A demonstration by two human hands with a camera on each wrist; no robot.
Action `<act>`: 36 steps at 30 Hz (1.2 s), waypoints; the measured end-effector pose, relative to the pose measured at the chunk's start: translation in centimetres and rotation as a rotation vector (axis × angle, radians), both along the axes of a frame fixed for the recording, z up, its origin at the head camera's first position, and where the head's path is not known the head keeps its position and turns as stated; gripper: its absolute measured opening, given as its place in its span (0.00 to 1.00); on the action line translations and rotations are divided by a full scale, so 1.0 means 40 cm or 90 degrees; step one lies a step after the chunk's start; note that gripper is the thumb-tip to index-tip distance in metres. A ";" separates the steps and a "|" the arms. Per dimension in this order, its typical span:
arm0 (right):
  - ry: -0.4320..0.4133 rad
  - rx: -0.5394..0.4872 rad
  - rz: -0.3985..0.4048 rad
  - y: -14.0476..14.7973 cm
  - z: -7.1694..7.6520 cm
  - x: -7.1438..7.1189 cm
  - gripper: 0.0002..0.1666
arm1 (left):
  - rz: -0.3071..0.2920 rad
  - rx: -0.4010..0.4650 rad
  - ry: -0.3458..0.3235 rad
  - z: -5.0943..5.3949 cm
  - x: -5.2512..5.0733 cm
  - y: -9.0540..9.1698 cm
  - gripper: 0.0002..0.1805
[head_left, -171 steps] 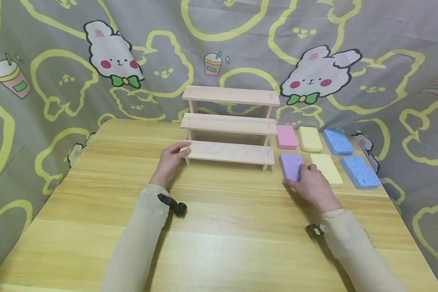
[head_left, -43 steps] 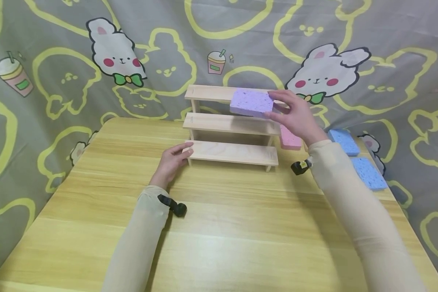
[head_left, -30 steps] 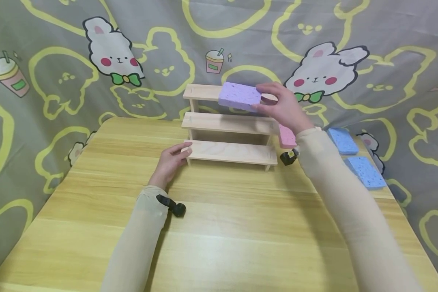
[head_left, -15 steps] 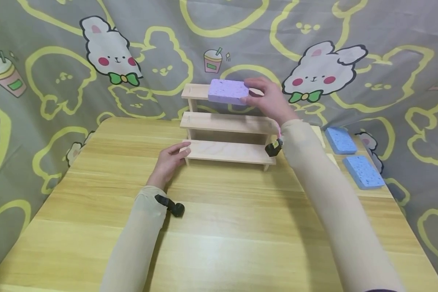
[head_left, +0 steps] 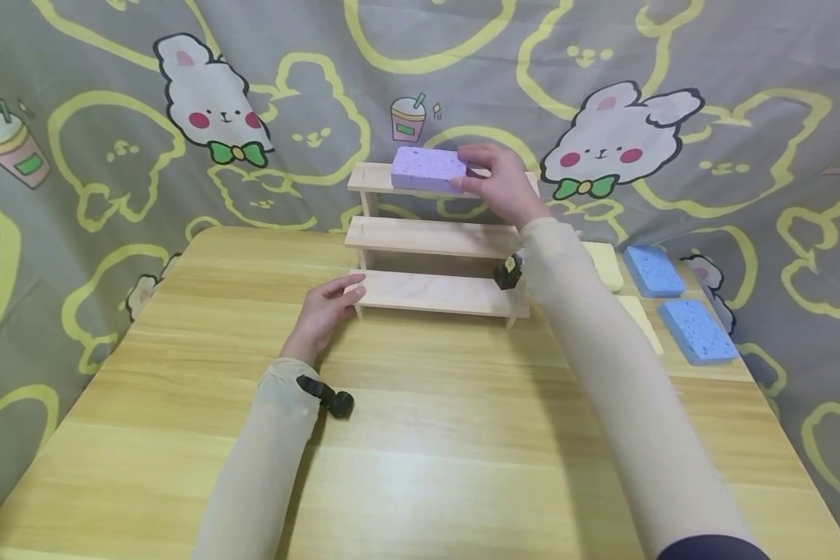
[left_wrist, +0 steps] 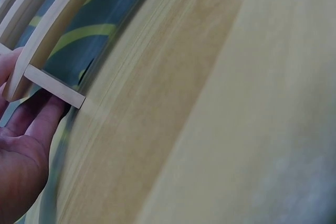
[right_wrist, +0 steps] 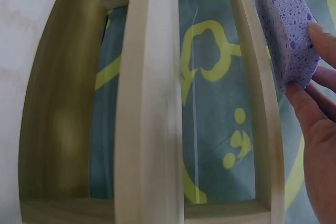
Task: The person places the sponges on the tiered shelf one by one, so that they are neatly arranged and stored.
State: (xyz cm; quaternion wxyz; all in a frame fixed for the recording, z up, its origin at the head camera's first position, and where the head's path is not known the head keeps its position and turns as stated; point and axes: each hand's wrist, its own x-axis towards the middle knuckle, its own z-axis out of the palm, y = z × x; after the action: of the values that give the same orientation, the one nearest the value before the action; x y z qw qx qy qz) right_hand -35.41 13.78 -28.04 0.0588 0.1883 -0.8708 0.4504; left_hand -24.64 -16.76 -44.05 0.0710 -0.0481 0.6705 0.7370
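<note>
A purple sponge [head_left: 428,168] lies flat at the top shelf of a three-tier wooden rack [head_left: 434,292], left of its middle. My right hand [head_left: 500,180] pinches the sponge's right end between thumb and fingers; the right wrist view shows the same grip on the speckled sponge [right_wrist: 286,30]. Whether its underside touches the board cannot be told. My left hand [head_left: 322,311] grips the left end of the lowest shelf. In the left wrist view, fingers of that hand [left_wrist: 26,150] lie around the board end and beside the short leg [left_wrist: 55,86].
Right of the rack, two blue sponges [head_left: 653,271] and two yellow ones [head_left: 604,266] lie on the wooden table [head_left: 406,435], the yellow ones partly behind my right sleeve. A patterned grey curtain [head_left: 308,101] hangs behind the table.
The purple sponge was lifted off the table at right and carried left over the rack; in the last second it moved further left and lower onto the top tier. My left hand stayed put.
</note>
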 end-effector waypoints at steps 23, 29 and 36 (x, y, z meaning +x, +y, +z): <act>-0.017 -0.028 0.014 0.009 -0.041 0.017 0.32 | 0.000 0.041 0.000 -0.001 0.006 -0.002 0.23; 0.045 0.054 -0.005 0.050 -0.042 0.063 0.32 | -0.011 0.037 -0.004 -0.001 0.005 -0.006 0.24; 0.069 0.043 -0.032 0.101 -0.035 0.120 0.29 | -0.016 0.051 -0.006 0.000 0.002 -0.005 0.24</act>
State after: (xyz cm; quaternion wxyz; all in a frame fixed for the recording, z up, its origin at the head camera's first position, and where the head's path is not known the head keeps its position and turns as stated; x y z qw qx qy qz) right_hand -30.62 17.83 -29.44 0.1108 0.1925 -0.8855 0.4082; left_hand -24.58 -16.97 -44.07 0.0848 -0.0402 0.6405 0.7622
